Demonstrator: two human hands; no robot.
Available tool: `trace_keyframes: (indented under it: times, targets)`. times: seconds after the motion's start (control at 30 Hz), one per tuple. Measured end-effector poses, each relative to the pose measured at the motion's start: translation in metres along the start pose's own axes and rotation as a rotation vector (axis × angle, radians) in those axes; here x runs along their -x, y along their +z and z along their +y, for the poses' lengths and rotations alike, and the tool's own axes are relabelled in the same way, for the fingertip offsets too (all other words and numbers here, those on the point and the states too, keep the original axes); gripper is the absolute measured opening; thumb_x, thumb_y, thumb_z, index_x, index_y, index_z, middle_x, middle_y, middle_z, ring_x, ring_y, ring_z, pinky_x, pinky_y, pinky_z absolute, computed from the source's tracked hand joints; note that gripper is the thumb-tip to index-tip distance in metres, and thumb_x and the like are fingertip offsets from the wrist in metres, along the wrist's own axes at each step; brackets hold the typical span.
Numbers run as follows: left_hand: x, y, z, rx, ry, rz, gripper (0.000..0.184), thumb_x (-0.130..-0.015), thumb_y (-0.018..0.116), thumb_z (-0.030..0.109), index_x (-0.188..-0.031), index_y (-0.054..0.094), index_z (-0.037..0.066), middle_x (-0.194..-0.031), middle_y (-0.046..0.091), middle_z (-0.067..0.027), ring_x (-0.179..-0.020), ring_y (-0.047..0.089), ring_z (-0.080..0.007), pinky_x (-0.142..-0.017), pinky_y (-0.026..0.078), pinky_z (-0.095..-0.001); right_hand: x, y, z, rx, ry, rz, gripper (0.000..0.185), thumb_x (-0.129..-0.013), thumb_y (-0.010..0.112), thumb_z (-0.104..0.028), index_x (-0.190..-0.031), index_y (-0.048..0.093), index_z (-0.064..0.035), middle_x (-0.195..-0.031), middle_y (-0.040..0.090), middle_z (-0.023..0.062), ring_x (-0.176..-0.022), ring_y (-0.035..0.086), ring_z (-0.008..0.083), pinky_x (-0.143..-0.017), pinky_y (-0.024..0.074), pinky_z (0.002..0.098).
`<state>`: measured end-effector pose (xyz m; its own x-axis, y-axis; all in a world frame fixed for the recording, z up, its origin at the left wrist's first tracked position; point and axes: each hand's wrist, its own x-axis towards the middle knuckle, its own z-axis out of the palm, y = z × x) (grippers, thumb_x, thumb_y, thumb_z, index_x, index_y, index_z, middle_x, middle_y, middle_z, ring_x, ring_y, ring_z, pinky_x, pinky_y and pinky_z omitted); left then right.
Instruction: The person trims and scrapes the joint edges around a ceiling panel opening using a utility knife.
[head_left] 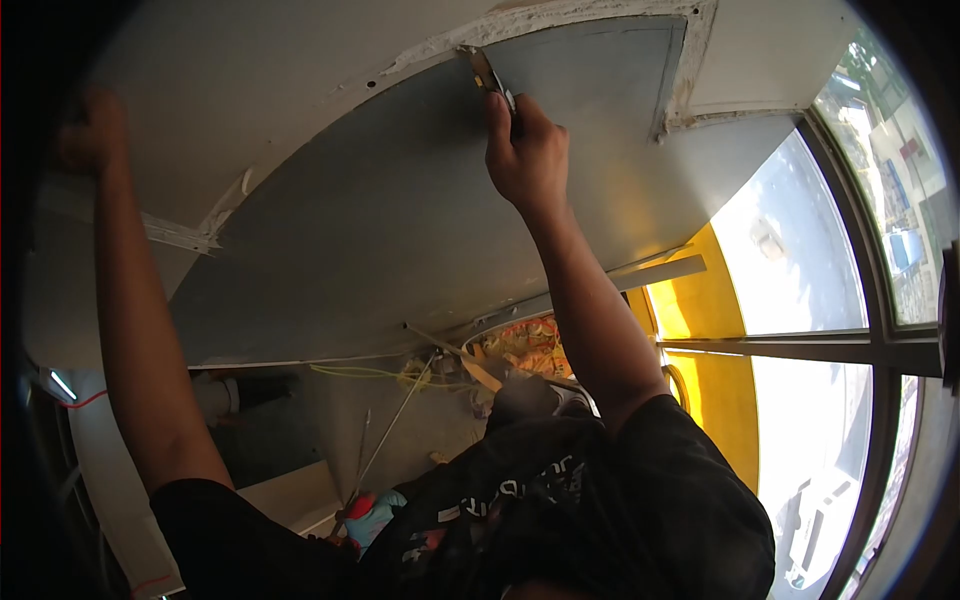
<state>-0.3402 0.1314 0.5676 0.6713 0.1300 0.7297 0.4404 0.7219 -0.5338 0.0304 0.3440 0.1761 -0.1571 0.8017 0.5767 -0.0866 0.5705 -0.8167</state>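
Right hand, upper centre: fingers closed round a slim blade tool, apparently angled so its tip meets the rough white seam bordering the grey panel. Left hand, shadowed upper left: raised, perhaps for steadiness; finger state cannot be told.

Up there, the right fingers grip a slim tool, its tip at the rough white strip just beyond them. A grey panel spreads behind them; the left hand, well left of them, sits in shadow.
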Motion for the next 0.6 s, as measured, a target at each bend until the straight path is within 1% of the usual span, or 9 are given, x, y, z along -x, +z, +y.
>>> trace_keyframes:
  times: [0.2, 0.27, 0.3, 0.37, 0.47, 0.5, 0.53, 0.57, 0.6]
  targets:
    - [0.009, 0.004, -0.01, -0.003, -0.055, -0.057, 0.073, -0.083, 0.071, 0.058, -0.121, 0.069, -0.004, -0.117, 0.071, -0.0263, -0.107, 0.067, -0.0456, -0.099, 0.05, -0.0542, -0.002, 0.006, 0.001, 0.084, -0.035, 0.047, 0.041, -0.1, 0.064, -0.036, -0.075, 0.055, -0.0042, -0.056, 0.059, 0.0186, -0.054, 0.061, 0.0451, -0.049, 0.0482, 0.0485]
    - [0.006, 0.002, -0.004, 0.188, -0.098, -0.033, 0.075, -0.085, 0.07, 0.058, -0.128, 0.065, -0.004, -0.122, 0.069, -0.0249, -0.113, 0.065, -0.0421, -0.102, 0.048, -0.0525, 0.0, 0.008, -0.002, 0.111, -0.029, 0.059, 0.041, -0.1, 0.064, -0.035, -0.075, 0.055, -0.004, -0.056, 0.059, 0.0188, -0.053, 0.061, 0.0454, -0.049, 0.0482, 0.049]
    - [0.002, -0.001, 0.005, 0.191, -0.096, -0.036, 0.075, -0.085, 0.07, 0.058, -0.128, 0.065, -0.004, -0.122, 0.069, -0.0249, -0.113, 0.065, -0.0421, -0.102, 0.048, -0.0525, 0.002, 0.011, -0.004, 0.114, -0.003, 0.052, 0.041, -0.1, 0.063, -0.035, -0.076, 0.055, -0.0037, -0.057, 0.06, 0.0197, -0.054, 0.061, 0.0459, -0.049, 0.0484, 0.0495]
    - [-0.004, -0.008, 0.02, 0.408, -0.261, -0.023, 0.074, -0.089, 0.068, 0.056, -0.134, 0.062, -0.003, -0.127, 0.068, -0.023, -0.118, 0.063, -0.0382, -0.104, 0.047, -0.0503, 0.008, 0.02, -0.009, 0.121, 0.025, 0.042, 0.04, -0.101, 0.063, -0.035, -0.076, 0.054, -0.0034, -0.058, 0.061, 0.0205, -0.055, 0.062, 0.0463, -0.049, 0.0485, 0.0501]
    - [0.005, -0.001, 0.022, 0.245, -0.179, 0.119, 0.073, -0.091, 0.066, 0.057, -0.133, 0.063, -0.003, -0.129, 0.067, -0.0232, -0.115, 0.065, -0.038, -0.101, 0.049, -0.0501, 0.018, 0.036, -0.019, 0.061, 0.092, 0.048, 0.04, -0.101, 0.061, -0.035, -0.079, 0.055, -0.002, -0.059, 0.061, 0.022, -0.058, 0.063, 0.0474, -0.051, 0.0495, 0.0511]
    - [-0.002, -0.014, 0.04, 0.242, -0.18, 0.117, 0.073, -0.091, 0.066, 0.057, -0.133, 0.063, -0.003, -0.129, 0.067, -0.0232, -0.115, 0.065, -0.038, -0.101, 0.049, -0.0501, 0.021, 0.039, -0.02, 0.0, 0.116, 0.014, 0.041, -0.102, 0.061, -0.036, -0.08, 0.056, -0.0015, -0.06, 0.061, 0.0226, -0.059, 0.063, 0.0481, -0.051, 0.0499, 0.0516]
    - [-0.02, -0.037, 0.075, 0.27, -0.261, -0.008, 0.052, -0.093, 0.058, 0.036, -0.128, 0.058, -0.003, -0.128, 0.06, -0.0249, -0.116, 0.058, -0.0412, -0.1, 0.044, -0.0534, 0.024, 0.039, -0.019, -0.06, 0.143, -0.018, 0.041, -0.102, 0.06, -0.037, -0.081, 0.057, -0.001, -0.06, 0.062, 0.0232, -0.06, 0.064, 0.0487, -0.052, 0.0502, 0.052]
    - [-0.03, -0.051, 0.093, 0.296, -0.34, -0.13, 0.034, -0.095, 0.05, 0.015, -0.123, 0.054, -0.004, -0.128, 0.052, -0.0266, -0.117, 0.051, -0.0444, -0.099, 0.039, -0.0567, 0.023, 0.032, -0.018, 0.014, 0.103, -0.095, 0.041, -0.103, 0.06, -0.036, -0.082, 0.058, -0.0004, -0.061, 0.062, 0.0228, -0.06, 0.064, 0.0485, -0.052, 0.0502, 0.0515]
    - [-0.012, -0.039, 0.067, 0.292, -0.338, -0.126, 0.034, -0.095, 0.05, 0.015, -0.123, 0.054, -0.004, -0.128, 0.052, -0.0266, -0.117, 0.051, -0.0444, -0.099, 0.039, -0.0567, 0.032, 0.027, -0.01, 0.01, 0.098, -0.094, 0.041, -0.103, 0.06, -0.036, -0.082, 0.058, -0.0004, -0.061, 0.062, 0.0228, -0.06, 0.064, 0.0485, -0.052, 0.0502, 0.0515]
